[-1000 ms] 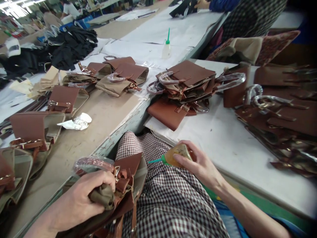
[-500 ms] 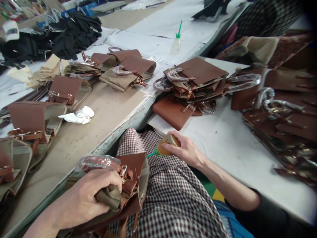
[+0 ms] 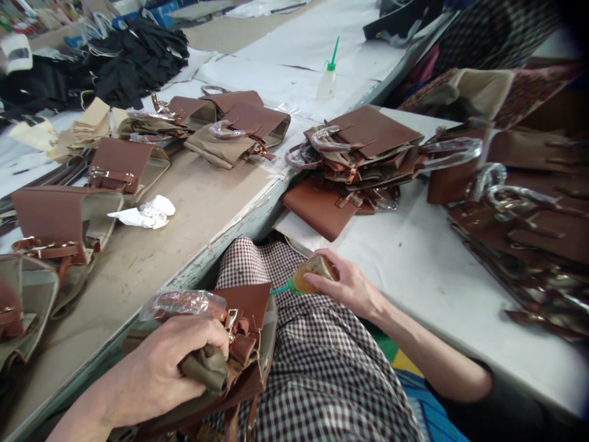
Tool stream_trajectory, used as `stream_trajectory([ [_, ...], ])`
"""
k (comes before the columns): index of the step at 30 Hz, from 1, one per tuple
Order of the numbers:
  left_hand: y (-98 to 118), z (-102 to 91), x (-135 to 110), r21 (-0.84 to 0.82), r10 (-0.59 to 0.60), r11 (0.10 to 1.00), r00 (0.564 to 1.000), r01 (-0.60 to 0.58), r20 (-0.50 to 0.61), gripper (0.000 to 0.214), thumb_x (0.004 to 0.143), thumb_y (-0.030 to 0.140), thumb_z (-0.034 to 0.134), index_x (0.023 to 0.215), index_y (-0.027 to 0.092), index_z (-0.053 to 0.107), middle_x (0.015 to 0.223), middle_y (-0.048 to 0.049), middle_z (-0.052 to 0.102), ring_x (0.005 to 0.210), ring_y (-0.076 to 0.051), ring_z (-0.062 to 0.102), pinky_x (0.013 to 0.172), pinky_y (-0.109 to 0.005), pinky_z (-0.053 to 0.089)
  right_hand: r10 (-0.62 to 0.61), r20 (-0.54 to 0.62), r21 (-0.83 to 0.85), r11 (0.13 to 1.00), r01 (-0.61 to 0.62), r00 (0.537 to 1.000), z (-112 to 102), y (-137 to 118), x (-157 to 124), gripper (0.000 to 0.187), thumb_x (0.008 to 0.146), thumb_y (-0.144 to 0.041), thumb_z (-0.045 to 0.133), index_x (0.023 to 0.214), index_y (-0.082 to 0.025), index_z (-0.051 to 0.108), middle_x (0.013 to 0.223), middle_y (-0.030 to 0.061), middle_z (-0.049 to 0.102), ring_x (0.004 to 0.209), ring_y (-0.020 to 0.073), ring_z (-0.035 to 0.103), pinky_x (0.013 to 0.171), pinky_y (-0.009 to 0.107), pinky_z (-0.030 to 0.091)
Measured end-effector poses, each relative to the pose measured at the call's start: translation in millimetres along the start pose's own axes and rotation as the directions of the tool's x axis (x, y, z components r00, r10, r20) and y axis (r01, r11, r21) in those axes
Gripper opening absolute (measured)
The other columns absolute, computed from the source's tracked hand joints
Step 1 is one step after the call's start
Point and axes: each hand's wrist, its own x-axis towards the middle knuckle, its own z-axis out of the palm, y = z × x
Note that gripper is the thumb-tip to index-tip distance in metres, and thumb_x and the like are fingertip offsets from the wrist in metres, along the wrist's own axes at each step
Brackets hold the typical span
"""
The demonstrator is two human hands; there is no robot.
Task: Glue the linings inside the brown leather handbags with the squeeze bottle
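On my lap lies a brown handbag (image 3: 248, 301) with an olive cloth lining, a metal buckle and a plastic-wrapped handle. My left hand (image 3: 161, 362) is closed round the bunched lining and the bag's near side. In my right hand (image 3: 343, 282) is a squeeze bottle (image 3: 310, 274) of amber liquid, tilted with its green nozzle pointing left. The nozzle's tip is at the right edge of the bag's brown flap; whether it touches cannot be made out. My left fingertips are partly hidden behind the lining.
Several brown bags (image 3: 108, 162) stand along the left table, beside crumpled white paper (image 3: 150, 212). A bag stack (image 3: 368, 135) and further bags (image 3: 543, 209) lie on the right-hand table (image 3: 414, 264). Farther back are another green-nozzled bottle (image 3: 326, 83) and black pieces (image 3: 133, 61).
My right hand and the bottle have shifted very slightly to the right. The nozzle tip stays by the flap's edge, and my left hand keeps its hold on the bag.
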Motion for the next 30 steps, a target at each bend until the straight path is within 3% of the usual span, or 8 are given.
stream_trajectory([
  [3,0.3,0.4,-1.6,-0.002,0.006,1.000,1.000,-0.006,0.008,0.025,0.087,0.006,0.060,0.096,0.029,0.054,0.093,0.0077,0.067,0.082,-0.013,0.062,0.075,-0.023,0.045,0.047,0.086,0.049,0.997,-0.051,0.995,-2.7,-3.1,-3.2,0.042,0.088,-0.054,0.071,0.113,-0.020,0.065,0.079,0.0000,0.069,0.071,0.0213,0.062,0.063,0.033,0.048],
  [8,-2.8,4.6,-9.8,-0.014,0.001,1.000,1.000,-0.001,0.000,0.033,0.083,-0.001,0.058,0.099,0.028,0.056,0.096,0.0084,0.067,0.087,-0.011,0.061,0.082,-0.020,0.044,0.100,0.053,0.131,0.986,-0.106,0.994,-9.2,-9.0,-10.4,0.043,0.090,-0.056,0.070,0.113,-0.020,0.064,0.072,-0.0024,0.064,0.058,0.0157,0.053,0.054,0.029,0.041],
  [12,-3.4,11.3,-15.1,0.009,0.004,1.000,1.000,-0.004,0.016,0.032,0.084,-0.001,0.061,0.099,0.028,0.056,0.094,0.0078,0.067,0.085,-0.011,0.061,0.078,-0.020,0.044,0.123,0.095,0.093,0.987,-0.132,0.988,-7.6,-8.1,-14.8,0.044,0.090,-0.056,0.070,0.114,-0.020,0.064,0.072,-0.0020,0.065,0.055,0.0148,0.053,0.050,0.028,0.040],
  [21,-1.7,24.7,-22.7,-0.014,0.036,0.999,0.989,-0.034,0.144,0.046,0.089,-0.008,0.057,0.113,0.031,0.056,0.109,0.0095,0.071,0.098,-0.010,0.065,0.089,-0.019,0.042,0.261,0.214,0.225,0.925,-0.307,0.941,-2.7,-3.9,-18.1,0.040,0.085,-0.057,0.074,0.097,-0.021,0.061,0.064,-0.0049,0.057,0.047,0.0121,0.050,0.037,0.022,0.035],
  [25,-4.6,28.2,-23.0,-0.046,0.041,0.998,0.983,-0.033,0.182,0.052,0.084,-0.012,0.053,0.114,0.031,0.055,0.114,0.0094,0.070,0.102,-0.011,0.065,0.092,-0.019,0.041,0.278,0.206,0.266,0.907,-0.327,0.938,-3.5,3.2,-20.6,0.040,0.084,-0.057,0.074,0.090,-0.021,0.058,0.061,-0.0055,0.054,0.045,0.0110,0.047,0.035,0.022,0.033],
  [30,0.9,28.2,-20.5,-0.029,0.032,0.999,0.982,-0.027,0.188,0.047,0.088,-0.009,0.056,0.114,0.031,0.056,0.111,0.0092,0.070,0.099,-0.011,0.065,0.090,-0.019,0.041,0.294,0.190,0.323,0.883,-0.342,0.937,-3.5,11.9,-22.1,0.040,0.086,-0.058,0.073,0.089,-0.021,0.058,0.062,-0.0050,0.054,0.045,0.0102,0.047,0.035,0.021,0.032],
])
